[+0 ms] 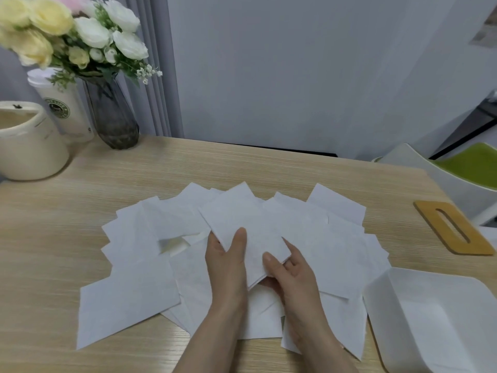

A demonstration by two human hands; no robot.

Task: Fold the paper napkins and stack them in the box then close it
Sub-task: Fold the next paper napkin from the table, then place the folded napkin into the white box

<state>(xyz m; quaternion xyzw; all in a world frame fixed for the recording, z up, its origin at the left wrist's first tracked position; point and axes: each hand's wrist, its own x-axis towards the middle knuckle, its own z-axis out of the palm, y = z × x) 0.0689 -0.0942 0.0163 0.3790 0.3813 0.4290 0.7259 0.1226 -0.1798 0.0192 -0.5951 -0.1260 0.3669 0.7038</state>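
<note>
Grey wall behind, pale wood bench (80, 211) under me, and I'm looking down at my two hands in the middle of it. The napkin (247, 224) is up off the pile, held in both: my left hand (228, 267) pinches its left edge, thumb on top and fingers underneath, and my right hand (290, 275) pinches the near right corner the same way. So each grip is clamped on that one napkin, one at either side, which I'd say keeps the sheet taut and square for a fold. It looks like more than one layer at the near corner, though I can't tell if that's a fold begun.

Under it, the rest of the napkins (129, 300) lie fanned out flat across the bench, overlapping, corners showing, which makes single sheets easy to pick off. None look folded from here.

Out to my right, the white box (403, 292) sits open at the bench edge, just beside the fan. I can't see any napkins in it, so the stacking looks not yet begun. Its wooden lid (454, 228), slotted, lies apart further back.

Far left: a vase (114, 117) of flowers, a paper cup (67, 109) and a cream pot (29, 146), all well clear of the work.
</note>
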